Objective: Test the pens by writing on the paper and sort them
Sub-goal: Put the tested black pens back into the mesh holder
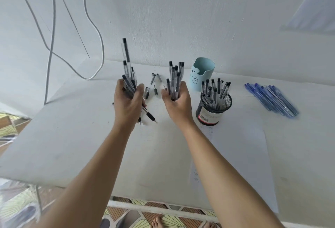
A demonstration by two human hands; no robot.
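Your white table (72, 146) carries the paper (244, 155) at front right. Your left hand (127, 102) clutches one upright bundle of black pens (126, 68), your right hand (178, 103) a second bundle (175, 77). Just right of it stands a mesh cup (212, 111) full of pens, with a pale blue holder (201, 75) behind. The blue pens (272, 99) lie farther right, the loose pens (154, 84) between your hands.

Stretching both bare arms forward, side by side, hands apart. Clutching a pen bundle (129, 81) in the left hand (127, 104), with ends above and below the fist. Gripping a second bundle (174, 80) upright in the right hand (178, 104), curled round its lower end.
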